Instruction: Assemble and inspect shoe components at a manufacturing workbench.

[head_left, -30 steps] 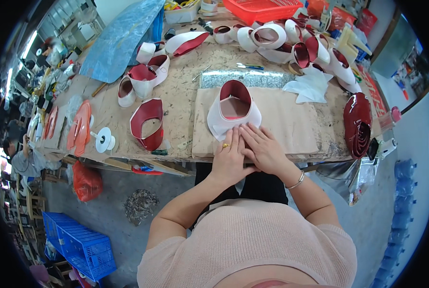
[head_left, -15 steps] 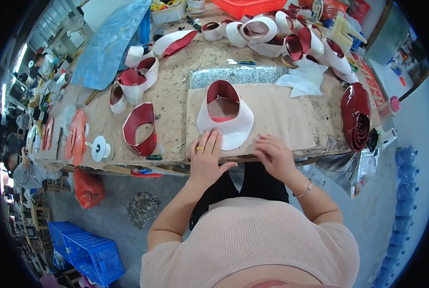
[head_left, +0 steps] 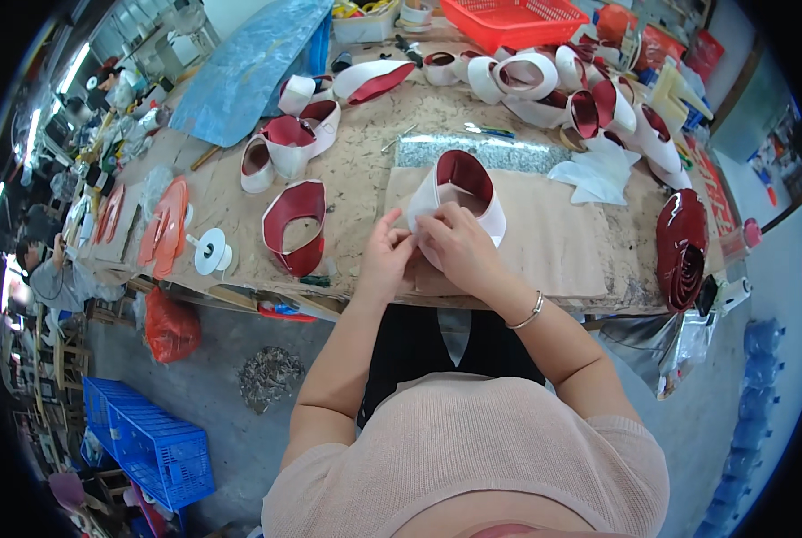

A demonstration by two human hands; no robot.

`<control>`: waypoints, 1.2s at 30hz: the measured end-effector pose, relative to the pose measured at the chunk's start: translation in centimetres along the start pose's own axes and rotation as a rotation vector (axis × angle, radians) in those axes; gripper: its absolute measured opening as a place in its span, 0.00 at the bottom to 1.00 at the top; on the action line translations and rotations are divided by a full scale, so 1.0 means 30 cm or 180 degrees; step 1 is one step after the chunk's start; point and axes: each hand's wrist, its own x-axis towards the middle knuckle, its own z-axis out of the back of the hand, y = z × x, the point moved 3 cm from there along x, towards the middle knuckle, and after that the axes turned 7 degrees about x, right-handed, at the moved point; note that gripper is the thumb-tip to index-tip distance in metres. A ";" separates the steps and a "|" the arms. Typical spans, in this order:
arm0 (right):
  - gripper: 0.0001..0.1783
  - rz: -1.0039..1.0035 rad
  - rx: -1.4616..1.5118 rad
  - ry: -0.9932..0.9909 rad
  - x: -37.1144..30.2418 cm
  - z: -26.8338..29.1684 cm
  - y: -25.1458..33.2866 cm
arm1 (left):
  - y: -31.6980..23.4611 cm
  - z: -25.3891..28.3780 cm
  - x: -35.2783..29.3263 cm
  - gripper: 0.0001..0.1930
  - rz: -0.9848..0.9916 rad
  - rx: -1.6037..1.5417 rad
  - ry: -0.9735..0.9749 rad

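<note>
A white shoe upper with a dark red lining [head_left: 466, 172] stands in front of me at the table's near side, its opening facing up. My right hand [head_left: 459, 242] reaches across its near face, fingers bent and closed at its left part. Close beside it is my left hand [head_left: 387, 258], thumb and fingers drawn together at the upper's left edge. Whatever lies between those left fingertips is too small to make out. My hands hide the upper's lower front. Under it lies a beige sheet [head_left: 558, 255].
More white-and-red uppers [head_left: 289, 148] lie left and at the back right. A single upper [head_left: 293, 229] rests to the left. A glossy dark red roll [head_left: 682, 255] sits at the right edge. Behind the sheet lie a speckled slab [head_left: 437, 152] and white scraps [head_left: 594, 175].
My right hand has moved left onto the upper, and my left hand has shifted off its front to its left edge. The upper now appears turned. The whole view has shifted.
</note>
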 end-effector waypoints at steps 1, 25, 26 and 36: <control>0.07 -0.0012 0.0024 0.0068 0.004 0.018 0.004 | -0.003 -0.014 -0.002 0.30 -0.0012 -0.0085 0.0044; 0.11 -0.0741 0.2776 0.0883 -0.218 0.293 0.068 | -0.043 -0.144 -0.287 0.27 0.1493 -0.0732 0.1836; 0.11 -0.0612 0.2730 0.0915 -0.201 0.280 0.075 | -0.043 -0.117 -0.276 0.27 0.1183 -0.0504 0.1688; 0.14 -0.2223 0.2194 0.0046 -0.126 0.220 0.020 | -0.124 -0.042 -0.141 0.17 -0.0823 0.1077 0.0065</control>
